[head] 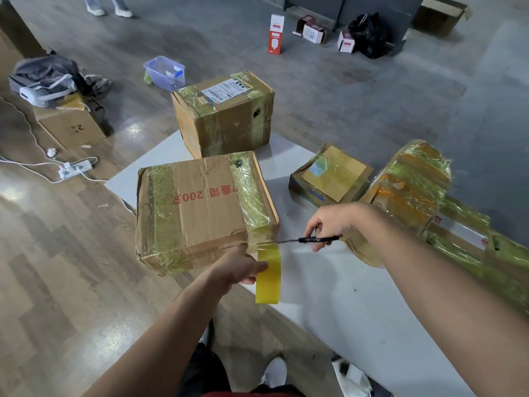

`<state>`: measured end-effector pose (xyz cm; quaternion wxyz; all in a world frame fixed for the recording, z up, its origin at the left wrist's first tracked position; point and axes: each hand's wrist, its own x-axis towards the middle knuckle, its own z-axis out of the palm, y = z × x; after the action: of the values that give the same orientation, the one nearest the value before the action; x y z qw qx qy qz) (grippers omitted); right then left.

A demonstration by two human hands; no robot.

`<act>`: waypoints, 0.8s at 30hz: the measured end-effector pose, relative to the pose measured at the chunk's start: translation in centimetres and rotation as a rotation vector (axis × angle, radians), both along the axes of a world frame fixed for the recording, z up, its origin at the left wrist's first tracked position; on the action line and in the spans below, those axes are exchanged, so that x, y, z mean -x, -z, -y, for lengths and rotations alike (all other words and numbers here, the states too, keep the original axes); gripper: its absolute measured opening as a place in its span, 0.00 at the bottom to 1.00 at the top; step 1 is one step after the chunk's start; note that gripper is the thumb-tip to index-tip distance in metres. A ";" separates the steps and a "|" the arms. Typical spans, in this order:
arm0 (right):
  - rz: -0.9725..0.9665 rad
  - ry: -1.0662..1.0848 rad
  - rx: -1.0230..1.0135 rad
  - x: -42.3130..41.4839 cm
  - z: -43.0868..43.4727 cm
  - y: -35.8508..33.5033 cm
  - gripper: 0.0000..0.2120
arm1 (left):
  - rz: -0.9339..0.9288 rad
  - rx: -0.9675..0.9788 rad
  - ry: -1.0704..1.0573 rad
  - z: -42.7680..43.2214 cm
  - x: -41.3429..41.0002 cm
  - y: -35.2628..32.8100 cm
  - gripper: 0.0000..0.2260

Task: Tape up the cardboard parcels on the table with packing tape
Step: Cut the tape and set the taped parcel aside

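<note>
A flat cardboard parcel (200,204) with red print and two bands of yellowish tape lies at the white table's (329,296) near-left corner. My left hand (243,267) grips a yellow tape roll (268,275) just below the parcel's near right corner, with tape running up to that corner. My right hand (332,222) holds black-handled scissors (300,240), their blades pointing left at the tape where it leaves the parcel. Farther back stands a taller taped parcel (226,116).
On the right of the table lie a small flat parcel (329,179) and several heavily taped parcels (412,181). The floor holds a box with clothes (68,121), a power strip (76,169), a plastic tub (164,71) and small cartons (313,31). A person's legs (107,4) show at the top left.
</note>
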<state>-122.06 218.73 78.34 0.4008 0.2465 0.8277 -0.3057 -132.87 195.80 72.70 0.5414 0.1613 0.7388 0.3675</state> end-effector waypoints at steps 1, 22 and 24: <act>-0.002 0.020 0.002 -0.5 0.1 0.1 0.18 | 0.000 0.006 -0.016 -0.2 -0.1 0.0 0.25; -0.067 0.603 -0.450 -18.7 6.0 10.1 0.16 | 0.281 0.015 0.013 -8.6 -8.7 4.8 0.07; -0.065 0.602 -0.468 -18.7 6.2 10.7 0.17 | 0.191 0.037 -0.004 -9.1 -8.6 5.0 0.08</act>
<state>-103.35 212.49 67.63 0.1997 0.5536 0.7779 -0.2201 -124.25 204.86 67.73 0.6116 0.1141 0.6906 0.3687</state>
